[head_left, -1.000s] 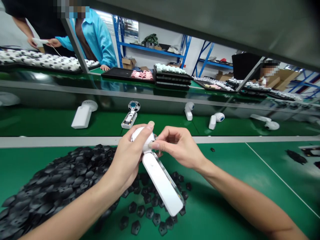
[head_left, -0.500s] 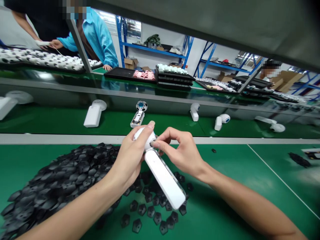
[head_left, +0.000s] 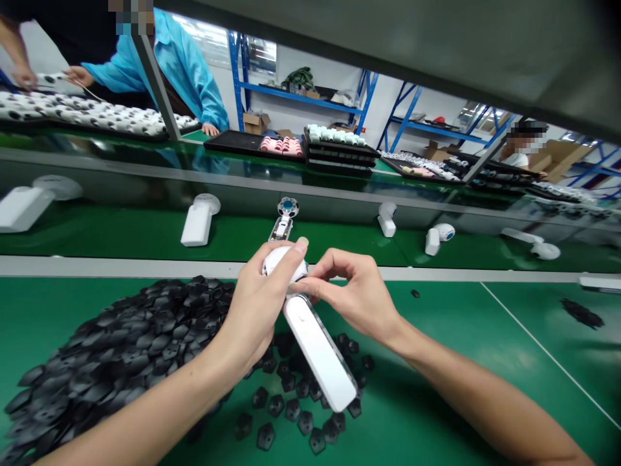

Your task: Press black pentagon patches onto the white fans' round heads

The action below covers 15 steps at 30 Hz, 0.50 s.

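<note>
At the centre of the frame, the left hand [head_left: 257,298] curls round the head of a white device [head_left: 321,355], its handle slanting toward the lower right; the right hand [head_left: 359,291] has thumb and fingers nearly together at the device's neck, though whether they pinch anything I cannot tell; black pieces [head_left: 140,349] heap at lower left.

Bare hands [head_left: 257,291], bare forearms [head_left: 179,398], rounded left thumbnail [head_left: 303,243]

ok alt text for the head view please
A person's left hand grips a white device by its round head while the right hand touches it just below. Black pieces lie heaped and scattered on the green table.
</note>
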Tool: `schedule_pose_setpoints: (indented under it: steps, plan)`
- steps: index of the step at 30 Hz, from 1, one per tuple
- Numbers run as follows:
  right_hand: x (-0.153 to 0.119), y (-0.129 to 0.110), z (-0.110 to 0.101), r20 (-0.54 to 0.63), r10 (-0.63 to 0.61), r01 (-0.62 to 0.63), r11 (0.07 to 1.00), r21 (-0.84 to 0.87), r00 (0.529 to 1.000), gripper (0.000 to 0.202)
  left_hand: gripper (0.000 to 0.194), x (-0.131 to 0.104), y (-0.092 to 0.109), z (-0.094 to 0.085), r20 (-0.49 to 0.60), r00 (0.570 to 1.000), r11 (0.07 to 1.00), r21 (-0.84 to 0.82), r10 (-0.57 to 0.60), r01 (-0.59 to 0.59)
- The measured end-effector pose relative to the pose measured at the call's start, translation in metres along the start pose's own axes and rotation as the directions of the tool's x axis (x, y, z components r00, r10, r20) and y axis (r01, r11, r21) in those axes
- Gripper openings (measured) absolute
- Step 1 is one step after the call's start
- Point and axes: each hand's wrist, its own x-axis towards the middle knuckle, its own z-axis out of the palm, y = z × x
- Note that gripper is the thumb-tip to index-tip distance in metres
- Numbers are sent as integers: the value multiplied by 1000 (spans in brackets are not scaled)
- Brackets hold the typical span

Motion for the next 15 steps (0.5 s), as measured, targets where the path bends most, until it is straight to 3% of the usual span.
schedule_pose_setpoints:
  steps: [5,10,13,15]
  plan:
    - [4,-2,-3,50,145,-150,979,139,988,38,48,-1,-1,-2,-24,995,982,165,100,-94]
    - [8,-2,-11,187,279,-317,923,220,942,61,46,-5,0,0,36,997,989,124,71,-75]
    - [6,-1,-13,214,246,-285,943,173,945,59,44,-6,2,0,38,996,987,140,77,-82]
    - [4,1,-11,145,140,-149,988,50,979,54,45,-5,4,0,28,997,989,132,67,-70]
